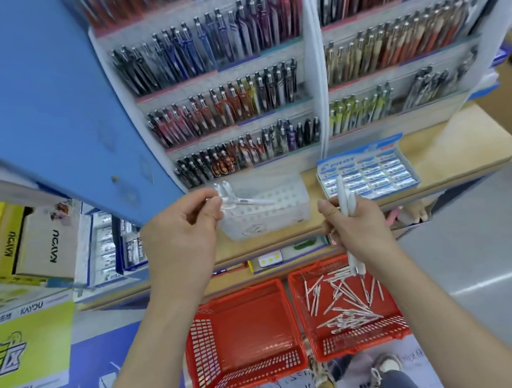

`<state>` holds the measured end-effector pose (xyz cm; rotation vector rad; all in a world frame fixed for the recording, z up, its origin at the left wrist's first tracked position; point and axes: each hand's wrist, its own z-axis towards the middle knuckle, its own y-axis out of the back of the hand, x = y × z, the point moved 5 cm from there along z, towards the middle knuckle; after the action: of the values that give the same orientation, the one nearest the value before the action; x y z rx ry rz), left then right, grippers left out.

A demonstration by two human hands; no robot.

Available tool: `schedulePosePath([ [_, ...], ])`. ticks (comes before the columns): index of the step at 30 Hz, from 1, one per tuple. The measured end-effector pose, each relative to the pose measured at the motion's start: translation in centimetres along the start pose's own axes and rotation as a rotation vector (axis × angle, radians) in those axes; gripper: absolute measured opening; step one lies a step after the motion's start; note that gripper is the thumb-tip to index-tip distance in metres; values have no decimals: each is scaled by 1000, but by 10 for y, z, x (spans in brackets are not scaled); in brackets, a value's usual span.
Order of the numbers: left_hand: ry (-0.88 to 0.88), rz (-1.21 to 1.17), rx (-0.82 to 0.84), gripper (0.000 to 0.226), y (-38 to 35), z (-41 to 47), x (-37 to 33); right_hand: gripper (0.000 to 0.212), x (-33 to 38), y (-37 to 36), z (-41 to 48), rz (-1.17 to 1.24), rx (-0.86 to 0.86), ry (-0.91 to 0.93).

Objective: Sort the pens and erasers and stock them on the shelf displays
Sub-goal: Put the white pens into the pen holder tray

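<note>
Red basket (365,342) by the feet, loose pens (344,302) scattered inside; right hand (360,226) curled round upright pens (344,199), long axis vertical, above that basket; left hand (181,229) pinching level pens (243,201) by one end, long axis sideways, free ends over clear bin (265,220) at shelf (457,149) front edge; left hand nearer bin, probably drops first; eraser box (368,175) beyond, right of bin, untouched.
</note>
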<state>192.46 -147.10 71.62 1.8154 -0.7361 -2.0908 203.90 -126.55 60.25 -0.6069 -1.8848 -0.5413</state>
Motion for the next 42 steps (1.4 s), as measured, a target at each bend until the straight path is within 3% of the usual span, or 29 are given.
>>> schedulePosePath([
  [5,-154,282,1,10,-14,24,5,23,-7,-2,25,-187,-70,12],
  [15,-146,502,83,11,-43,50,24,31,-11,-18,63,-372,24,-11],
  [21,-148,637,116,14,-48,61,22,18,-9,-18,73,-427,38,-15],
  [42,-152,680,187,9,-74,70,43,14,-12,-4,74,-478,-6,26],
])
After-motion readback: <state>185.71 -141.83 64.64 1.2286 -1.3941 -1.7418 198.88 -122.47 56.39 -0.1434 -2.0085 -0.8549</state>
